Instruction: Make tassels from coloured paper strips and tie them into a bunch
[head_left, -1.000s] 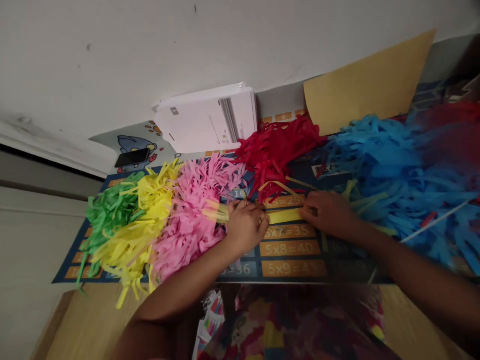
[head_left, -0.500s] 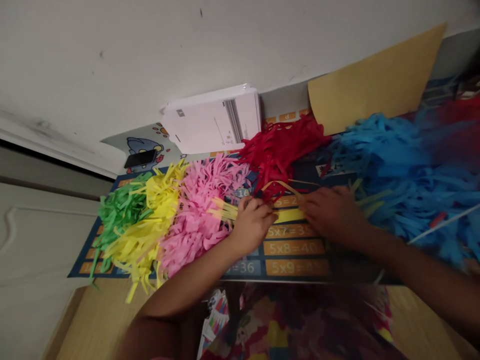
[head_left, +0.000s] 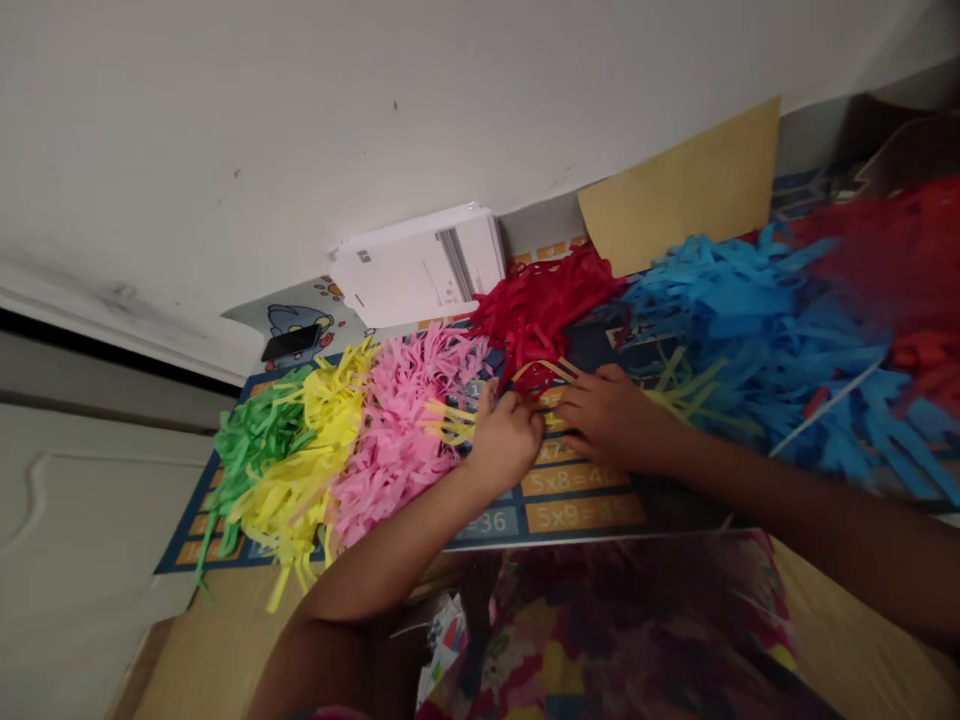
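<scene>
Head view: a yellow paper strip (head_left: 553, 418) lies between the two hands, mostly hidden, its long axis running sideways across the multiplication-table mat (head_left: 585, 513), from the left hand (head_left: 504, 442) toward the right hand (head_left: 611, 420). Both hands are about equally near it and almost touching each other. Left fingers (head_left: 520, 405) curled, narrow, on the strands; right fingers (head_left: 581, 418) spread wider, tips at the strip. Cannot tell if either hand grips firmly.

Counts: five shredded-paper piles on the mat: green pile (head_left: 255, 445), yellow pile (head_left: 300, 480), pink pile (head_left: 397, 430), dark red pile (head_left: 540, 310), blue pile (head_left: 750, 340). One blurred red mass (head_left: 892, 265) at the right edge. Yellow strand bunches: two, one over the pink (head_left: 450, 425), one over the blue (head_left: 682, 395). One white paper stack (head_left: 416, 268), one tan card sheet (head_left: 686, 190), one black phone (head_left: 291, 342). Wooden tabletop (head_left: 217, 640) under the mat.
</scene>
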